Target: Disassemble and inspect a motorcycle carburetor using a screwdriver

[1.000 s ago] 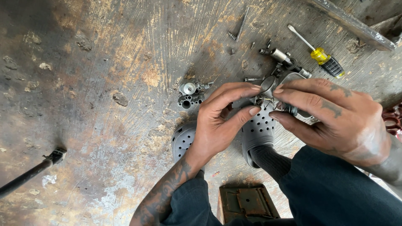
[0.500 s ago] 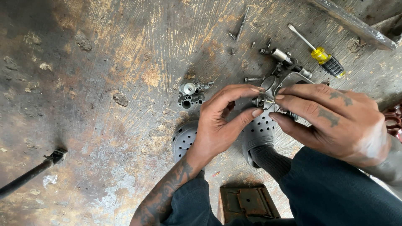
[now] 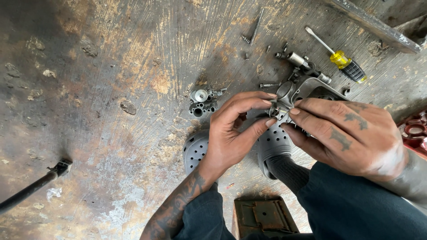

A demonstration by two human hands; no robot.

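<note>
Both hands, left hand (image 3: 231, 133) and right hand (image 3: 351, 138), pinching grey metal part (image 3: 302, 89), yellow-handled screwdriver (image 3: 340, 58) beyond

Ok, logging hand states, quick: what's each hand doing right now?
Left hand: fingers pinched shut on the metal carburetor part.
Right hand: fingers shut on the same part.

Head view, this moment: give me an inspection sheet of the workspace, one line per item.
Surface: stained, scuffed concrete floor.
Job's things: grey metal part pinched between both hands.
Clutter: small metal assembly, yellow-handled screwdriver, long screw, loose bolt.
Grippers: left hand and right hand grip the part with fingertips.
Cables: black hose at lower left.
Surroundings: grey perforated clogs, dark flat plate, red object at right edge.
</note>
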